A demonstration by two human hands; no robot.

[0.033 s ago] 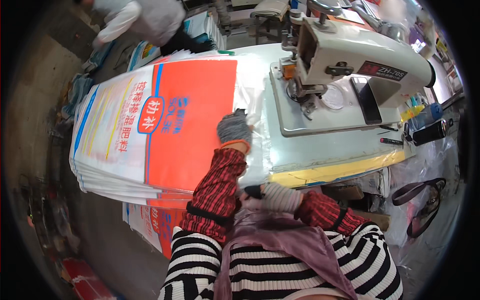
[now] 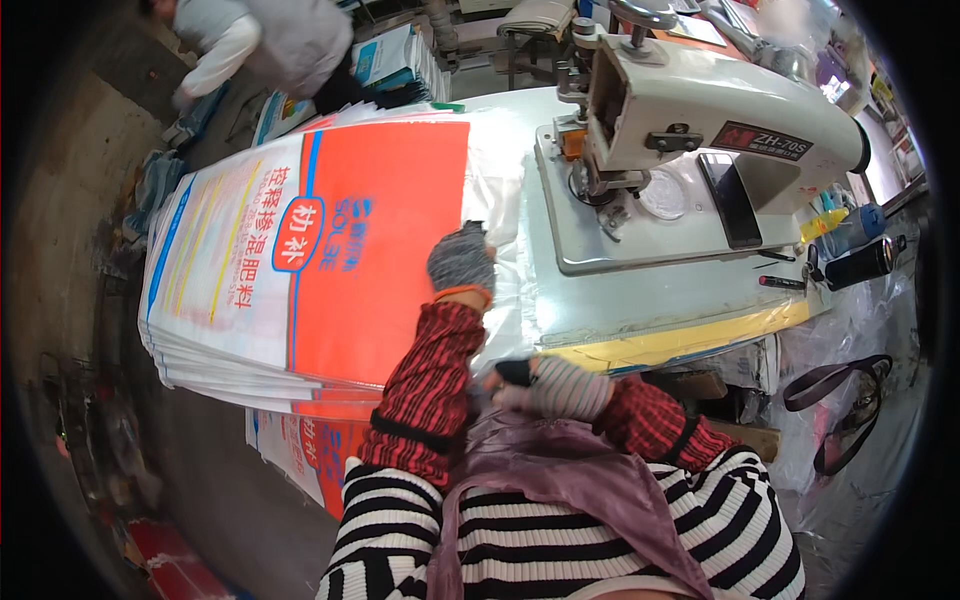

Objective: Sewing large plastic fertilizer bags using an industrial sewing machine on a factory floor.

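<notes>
The left hand [image 2: 461, 258], in a grey knitted glove, lies flat with its fingers spread open on the top orange-and-white woven plastic sack [image 2: 330, 250] of a thick stack on the pale work surface [image 2: 640, 310]. The sack lies just left of the cream industrial sewing machine [image 2: 700, 120]. The right hand [image 2: 560, 385], in a striped glove, sits near the surface's front edge, fingers curled closed on a fold of clear plastic liner [image 2: 510, 300] at the sack's right edge.

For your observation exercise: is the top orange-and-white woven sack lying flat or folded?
Flat: the orange-and-white woven sack lies spread atop the stack, left hand on it.
</notes>
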